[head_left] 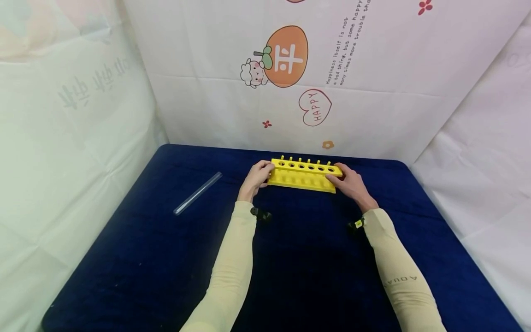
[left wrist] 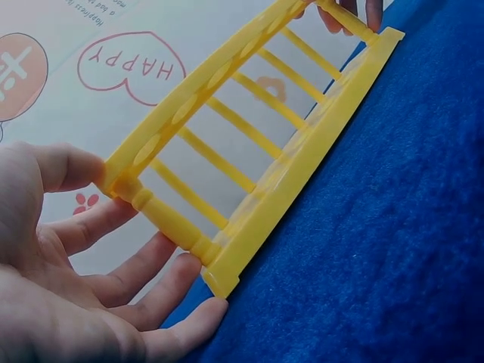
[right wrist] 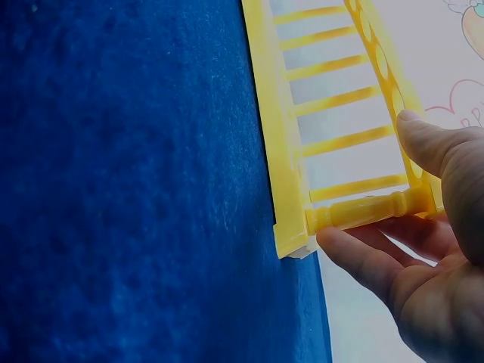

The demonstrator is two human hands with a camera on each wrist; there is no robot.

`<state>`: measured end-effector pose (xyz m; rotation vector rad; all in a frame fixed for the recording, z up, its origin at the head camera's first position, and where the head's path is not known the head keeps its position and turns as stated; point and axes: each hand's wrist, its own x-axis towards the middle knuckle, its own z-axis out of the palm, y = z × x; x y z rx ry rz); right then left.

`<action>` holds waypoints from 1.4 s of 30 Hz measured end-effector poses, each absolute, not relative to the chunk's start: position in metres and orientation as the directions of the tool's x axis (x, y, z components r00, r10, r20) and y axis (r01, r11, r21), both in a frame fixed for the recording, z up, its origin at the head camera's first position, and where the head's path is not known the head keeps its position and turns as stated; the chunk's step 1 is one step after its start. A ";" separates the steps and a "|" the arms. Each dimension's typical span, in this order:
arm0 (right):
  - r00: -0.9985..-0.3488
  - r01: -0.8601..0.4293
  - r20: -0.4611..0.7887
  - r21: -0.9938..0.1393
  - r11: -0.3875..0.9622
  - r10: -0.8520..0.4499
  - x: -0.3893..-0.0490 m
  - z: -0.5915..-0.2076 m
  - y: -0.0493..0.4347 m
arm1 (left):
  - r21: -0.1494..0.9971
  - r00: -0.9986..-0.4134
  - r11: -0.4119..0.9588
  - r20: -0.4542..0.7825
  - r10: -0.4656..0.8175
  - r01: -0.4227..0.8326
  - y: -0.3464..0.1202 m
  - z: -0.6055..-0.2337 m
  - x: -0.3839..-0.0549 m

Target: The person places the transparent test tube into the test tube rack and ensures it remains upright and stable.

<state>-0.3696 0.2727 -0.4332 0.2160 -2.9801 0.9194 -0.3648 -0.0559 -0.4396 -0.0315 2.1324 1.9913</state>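
A yellow test tube rack (head_left: 302, 176) stands near the far edge of the table, its top plate pierced by a row of round holes. My left hand (head_left: 258, 177) grips its left end. In the left wrist view, the thumb (left wrist: 72, 166) touches the top corner while the other fingers lie along the end post (left wrist: 170, 219) and the base. My right hand (head_left: 350, 182) holds the opposite end, the thumb (right wrist: 427, 144) on the top plate and fingers around the post (right wrist: 363, 212). No tubes show in the holes.
A clear glass-like tube (head_left: 198, 193) lies on the dark blue tabletop (head_left: 166, 258), left of the rack. White printed cloth (head_left: 207, 83) hangs behind the table's far edge and along both sides.
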 end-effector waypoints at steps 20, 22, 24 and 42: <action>-0.987 -0.157 0.056 -0.575 0.803 -0.153 -0.374 -0.431 0.264 | 0.983 -0.977 0.070 -0.179 0.118 -0.171 -0.064 -0.437 -0.364; -0.986 -0.158 0.055 -0.580 0.799 -0.155 -0.375 -0.431 0.262 | 0.983 -0.977 0.072 -0.177 0.116 -0.169 -0.065 -0.437 -0.364; -0.986 -0.160 0.056 -0.580 0.799 -0.157 -0.375 -0.431 0.261 | 0.983 -0.977 0.069 -0.179 0.116 -0.172 -0.066 -0.437 -0.364; -0.985 -0.162 0.051 -0.585 0.795 -0.164 -0.380 -0.432 0.254 | 0.980 -0.976 0.049 -0.195 0.100 -0.191 -0.075 -0.440 -0.368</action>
